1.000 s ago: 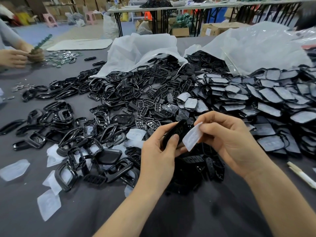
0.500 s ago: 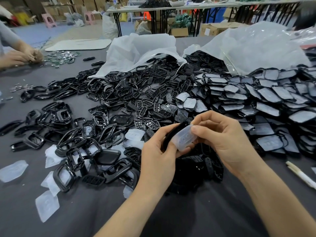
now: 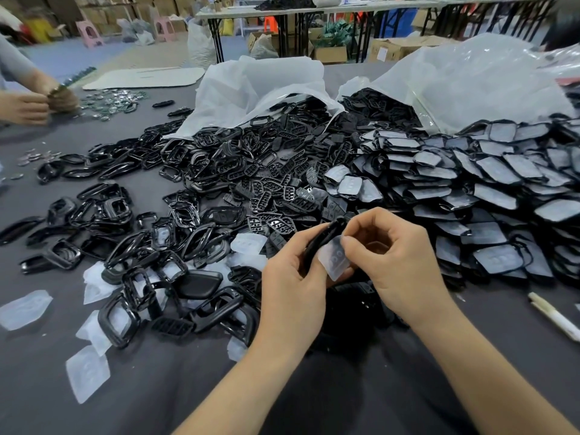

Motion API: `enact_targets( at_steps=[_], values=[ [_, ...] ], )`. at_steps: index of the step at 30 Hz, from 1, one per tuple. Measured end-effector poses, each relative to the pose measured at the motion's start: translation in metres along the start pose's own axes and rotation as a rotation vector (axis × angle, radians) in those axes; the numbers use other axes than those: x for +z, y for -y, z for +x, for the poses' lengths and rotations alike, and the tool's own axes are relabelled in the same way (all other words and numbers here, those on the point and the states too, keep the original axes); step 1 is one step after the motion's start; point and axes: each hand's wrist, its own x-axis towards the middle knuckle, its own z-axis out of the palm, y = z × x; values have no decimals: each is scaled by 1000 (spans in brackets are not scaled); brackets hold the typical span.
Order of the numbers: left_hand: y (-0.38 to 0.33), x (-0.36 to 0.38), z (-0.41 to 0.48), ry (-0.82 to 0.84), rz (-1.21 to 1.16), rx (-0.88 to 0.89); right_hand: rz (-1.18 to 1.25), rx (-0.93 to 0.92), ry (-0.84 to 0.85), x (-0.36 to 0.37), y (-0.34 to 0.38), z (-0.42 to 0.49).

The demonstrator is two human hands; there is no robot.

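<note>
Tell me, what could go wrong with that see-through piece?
The clear pad looks thin and bendy, pinched by the right hand, so it might fold or sit crooked on the black shell in the left hand. If it slips, it could fall among the loose black parts underneath.

I have a single view, from the wide-angle camera on the person's head. It faces forward and steeply down across the grey table (image 3: pixel 157 403). It sits close: the left hand (image 3: pixel 292 287) and right hand (image 3: pixel 398 262) fill the lower centre, with the forearms entering from the bottom edge. Distant folding tables (image 3: pixel 282 14) bend along the top edge, and a second person's hands (image 3: pixel 34 105) show at upper left.
</note>
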Motion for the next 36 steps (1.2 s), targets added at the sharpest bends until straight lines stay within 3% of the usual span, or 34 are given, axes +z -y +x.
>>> enact_targets(
  at_steps=[7, 24, 36],
  values=[
    [-2, 4, -2, 27, -64, -16, 78, 14, -36, 2, 0, -2],
    [-1, 4, -5, 93, 24, 0, 462, 384, 3, -1, 1, 3],
    [-4, 3, 1, -26, -153, -100, 214, 185, 17, 1, -1, 1]
  ],
)
